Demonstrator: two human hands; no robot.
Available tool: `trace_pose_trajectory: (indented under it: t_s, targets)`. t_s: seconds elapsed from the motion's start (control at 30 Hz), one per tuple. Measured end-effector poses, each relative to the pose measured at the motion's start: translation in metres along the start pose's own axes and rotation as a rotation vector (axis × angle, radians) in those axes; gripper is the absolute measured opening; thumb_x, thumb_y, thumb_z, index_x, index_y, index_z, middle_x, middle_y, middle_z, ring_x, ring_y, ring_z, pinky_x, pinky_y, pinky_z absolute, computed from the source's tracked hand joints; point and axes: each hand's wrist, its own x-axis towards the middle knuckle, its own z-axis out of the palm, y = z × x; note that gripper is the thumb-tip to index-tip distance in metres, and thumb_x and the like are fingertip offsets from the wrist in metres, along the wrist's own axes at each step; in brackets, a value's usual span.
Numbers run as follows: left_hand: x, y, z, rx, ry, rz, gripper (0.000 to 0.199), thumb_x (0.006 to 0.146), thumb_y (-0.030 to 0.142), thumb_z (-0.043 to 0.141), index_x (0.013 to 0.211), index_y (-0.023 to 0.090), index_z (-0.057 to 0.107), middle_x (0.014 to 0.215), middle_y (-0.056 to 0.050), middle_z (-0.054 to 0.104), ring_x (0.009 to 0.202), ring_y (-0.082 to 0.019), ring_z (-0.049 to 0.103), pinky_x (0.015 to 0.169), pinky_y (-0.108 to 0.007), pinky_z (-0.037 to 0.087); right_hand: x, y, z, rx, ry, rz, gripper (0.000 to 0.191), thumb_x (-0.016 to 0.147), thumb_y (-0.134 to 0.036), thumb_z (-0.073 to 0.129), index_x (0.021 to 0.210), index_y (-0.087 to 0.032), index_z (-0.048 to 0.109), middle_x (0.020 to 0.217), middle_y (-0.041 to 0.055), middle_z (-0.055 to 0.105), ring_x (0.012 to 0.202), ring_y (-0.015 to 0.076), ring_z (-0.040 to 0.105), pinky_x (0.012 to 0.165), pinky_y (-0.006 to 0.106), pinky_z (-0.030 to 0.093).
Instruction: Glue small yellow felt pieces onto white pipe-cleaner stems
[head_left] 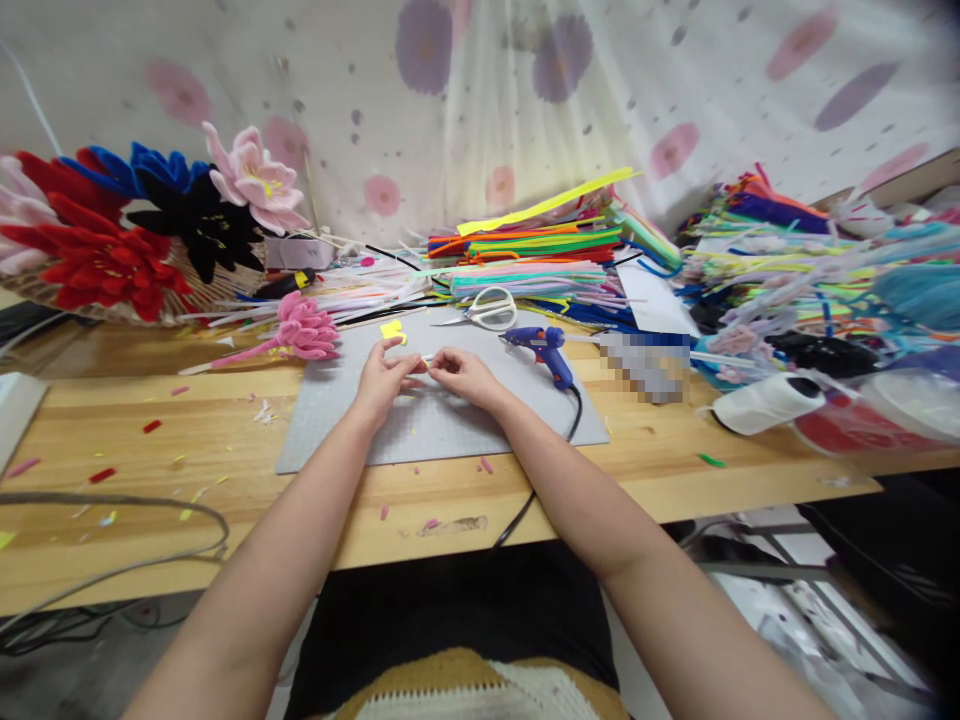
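Note:
Over the grey cutting mat, my left hand and my right hand meet fingertip to fingertip. Both pinch a small, thin whitish piece with a touch of yellow, too small to name. Just beyond my left fingers lie yellow pieces on the mat. White-handled scissors rest at the mat's far edge. To the right of my right hand is a blue glue gun with a black cord. A pink fuzzy flower on a pink stem lies left of my left hand.
Bundles of coloured pipe cleaners line the back of the wooden table, with more heaped at right. Fuzzy flowers stand in a basket at left. A white spool lies at right. A grey cable crosses the left front.

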Motion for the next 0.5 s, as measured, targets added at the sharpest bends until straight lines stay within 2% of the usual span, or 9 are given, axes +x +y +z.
trace_pose_trajectory:
  t_s: [0.27, 0.5]
  targets:
    - [0.0004, -0.0035, 0.0010, 0.039, 0.014, 0.032, 0.056, 0.053, 0.019, 0.073, 0.100, 0.018, 0.041, 0.067, 0.002, 0.063, 0.062, -0.014, 0.062, 0.052, -0.023, 0.049, -0.0029, -0.0033, -0.0032, -0.049, 0.001, -0.024, 0.012, 0.069, -0.029, 0.053, 0.070, -0.017, 0.053, 0.061, -0.0040, 0.050, 0.057, 0.0081, 0.041, 0.056, 0.021, 0.032]
    - [0.0000, -0.0021, 0.0008, -0.010, 0.008, 0.081, 0.057, 0.050, 0.018, 0.074, 0.099, 0.019, 0.046, 0.064, 0.005, 0.060, 0.055, -0.009, 0.056, 0.050, -0.018, 0.043, -0.0031, -0.0081, -0.0003, -0.118, 0.072, -0.049, 0.017, 0.069, -0.032, 0.057, 0.077, -0.016, 0.059, 0.065, -0.0025, 0.052, 0.061, 0.0089, 0.044, 0.060, 0.022, 0.035]
